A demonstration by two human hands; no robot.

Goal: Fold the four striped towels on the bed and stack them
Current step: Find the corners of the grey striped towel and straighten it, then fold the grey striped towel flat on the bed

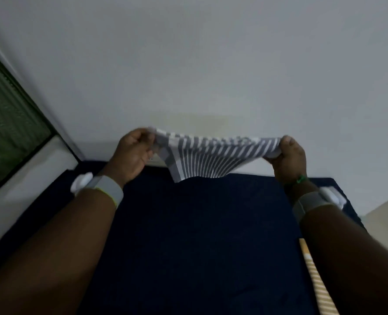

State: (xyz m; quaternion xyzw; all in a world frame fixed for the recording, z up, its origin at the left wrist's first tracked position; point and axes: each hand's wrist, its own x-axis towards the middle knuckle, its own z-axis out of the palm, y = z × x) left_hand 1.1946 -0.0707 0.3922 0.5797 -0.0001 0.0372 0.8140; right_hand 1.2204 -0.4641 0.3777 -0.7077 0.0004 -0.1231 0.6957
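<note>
Lying flat along the near right edge of the dark blue bed (188,246): an orange-and-white striped towel (318,278), partly hidden under the right forearm. Wearing grey wristbands (107,189) on both arms, stretching out over the bed toward the white wall (211,64). Gripping a grey-and-white striped towel (206,158) mid-air above the bed's far end, left hand (131,153) closed tight on its left corner, right hand (288,155) closed tight on its right corner, cloth sagging between them, slightly motion-blurred; green-shaded window (9,123) sitting far left.
</note>
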